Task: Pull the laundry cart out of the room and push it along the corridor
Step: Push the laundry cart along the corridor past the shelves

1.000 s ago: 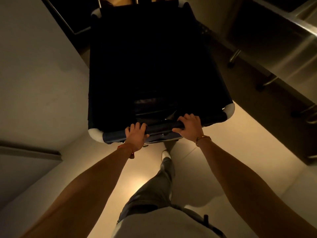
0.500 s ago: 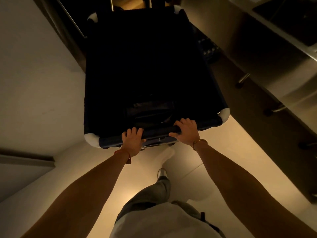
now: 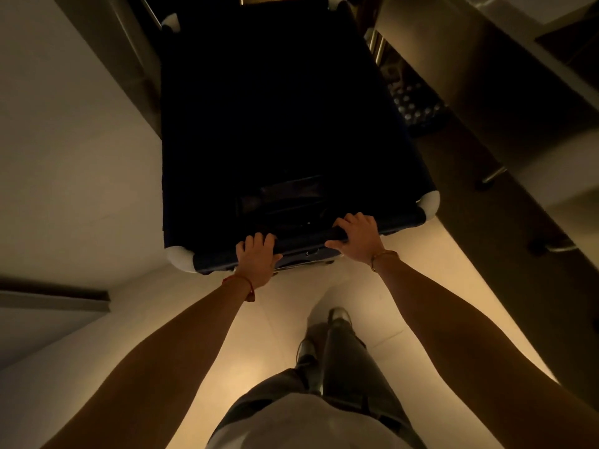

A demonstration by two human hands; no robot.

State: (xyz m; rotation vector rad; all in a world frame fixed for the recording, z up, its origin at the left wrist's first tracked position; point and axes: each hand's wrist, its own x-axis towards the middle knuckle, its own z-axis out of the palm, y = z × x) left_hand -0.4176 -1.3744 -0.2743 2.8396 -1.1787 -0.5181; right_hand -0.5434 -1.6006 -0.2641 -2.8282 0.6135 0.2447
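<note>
My arms are bare to past the elbow. A thin red thread bracelet (image 3: 249, 286) circles my left wrist and a slim gold-toned bangle (image 3: 382, 257) my right. I wear a pale top (image 3: 301, 422), grey trousers (image 3: 343, 361) with a dark belt, and shiny dark shoes (image 3: 338, 315).

Laundry cart (image 3: 285, 124) sits dead ahead of the person, its near rail (image 3: 304, 243) closest to them, with the left hand (image 3: 257, 259) and right hand (image 3: 356, 236) both wrapped on that rail, left one nearer the left corner. Wall (image 3: 74, 150) runs just beside the cart's left side; a steel counter (image 3: 505, 85) runs along the right. The person's feet (image 3: 337, 319) are on the floor (image 3: 431, 273) behind the cart, between the arms.
</note>
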